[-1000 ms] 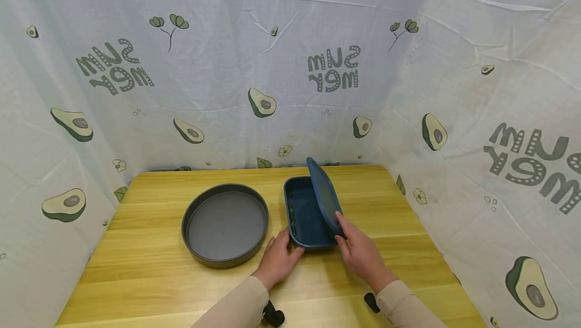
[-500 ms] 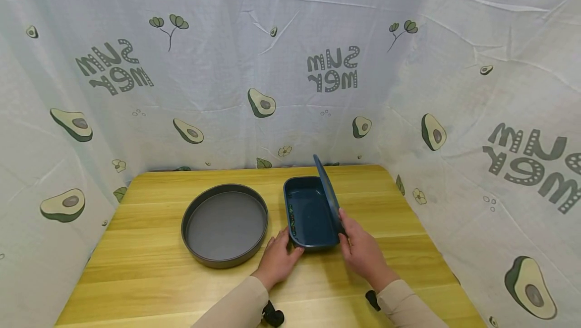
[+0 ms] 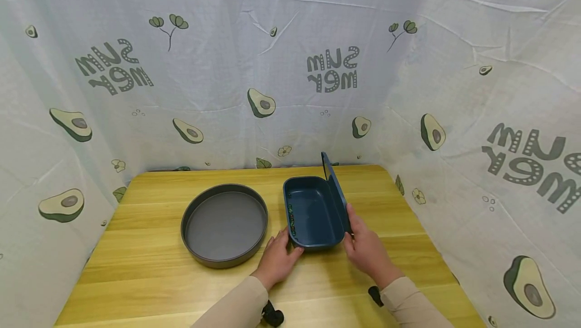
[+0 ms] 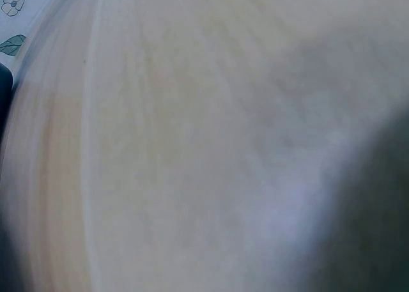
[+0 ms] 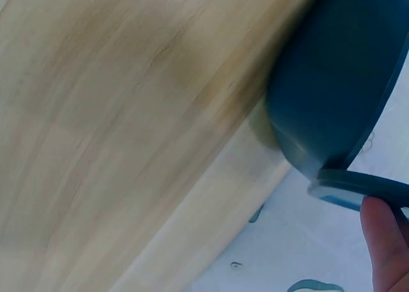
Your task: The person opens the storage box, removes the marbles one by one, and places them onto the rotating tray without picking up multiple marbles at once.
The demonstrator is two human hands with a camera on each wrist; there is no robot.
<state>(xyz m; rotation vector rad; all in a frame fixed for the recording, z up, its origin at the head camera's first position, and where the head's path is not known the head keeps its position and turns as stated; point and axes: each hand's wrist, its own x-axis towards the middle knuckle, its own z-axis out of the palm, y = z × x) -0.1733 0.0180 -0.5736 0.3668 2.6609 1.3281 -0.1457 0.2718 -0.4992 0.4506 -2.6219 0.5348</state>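
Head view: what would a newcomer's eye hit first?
Probably the dark blue box just right of centre on the wooden table, its lid standing steeply along its right side in the right hand. Next, the round grey pan to its left. Behind them, the white cloth with avocado prints and mirrored "summer" lettering.

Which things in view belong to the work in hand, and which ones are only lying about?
In the work:
blue container, the left hand at its near left corner
lid, tilted up, held by the right hand
probably the small coloured bits along the container's left inside

Apparently just lying about:
round grey pan, untouched
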